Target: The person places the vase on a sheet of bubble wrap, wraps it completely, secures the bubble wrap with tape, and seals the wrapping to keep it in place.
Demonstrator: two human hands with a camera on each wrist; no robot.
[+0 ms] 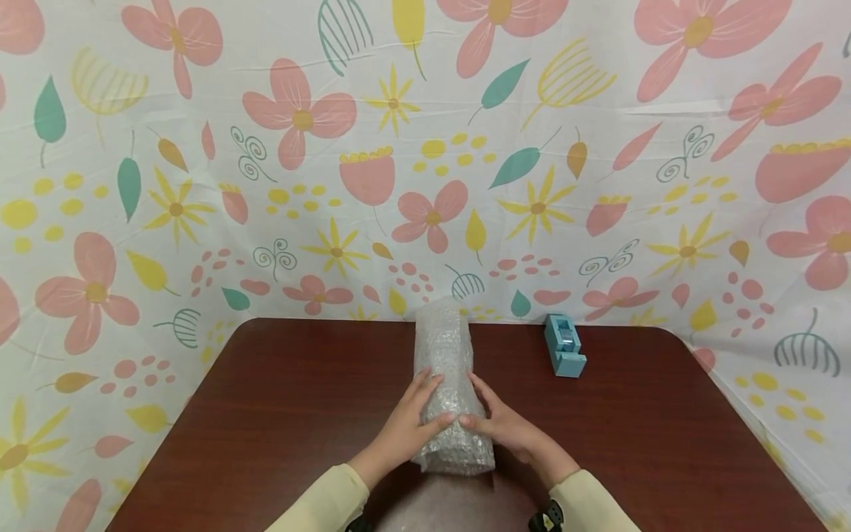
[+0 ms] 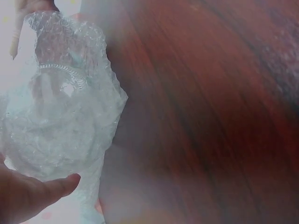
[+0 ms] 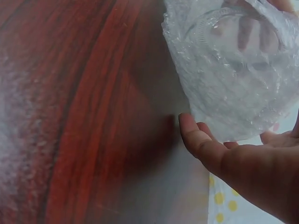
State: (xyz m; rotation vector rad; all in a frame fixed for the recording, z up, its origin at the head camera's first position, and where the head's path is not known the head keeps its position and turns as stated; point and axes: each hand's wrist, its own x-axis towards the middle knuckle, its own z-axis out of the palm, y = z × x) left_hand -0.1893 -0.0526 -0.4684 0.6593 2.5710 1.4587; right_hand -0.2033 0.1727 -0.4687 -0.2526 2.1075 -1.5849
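A roll of clear bubble wrap (image 1: 448,347) lies lengthwise on the dark brown table (image 1: 319,369). In the left wrist view, a transparent object with a round ridged rim (image 2: 58,70) shows inside the wrap. My left hand (image 1: 402,425) holds the roll's left side, thumb over the top and fingers spread farther forward. From the right side my right hand (image 1: 515,428) grips it, with its thumb close to the left thumb. In the right wrist view, the right fingers (image 3: 201,144) bend by the lower edge of the wrap. Part of the fingers is hidden by the bundle.
A blue tape dispenser (image 1: 565,346) stands at the table's back right. Behind the table hangs a white cloth (image 1: 372,74) printed with flowers and leaves, which also covers both sides. A light patch (image 1: 445,506) shows at the near edge.
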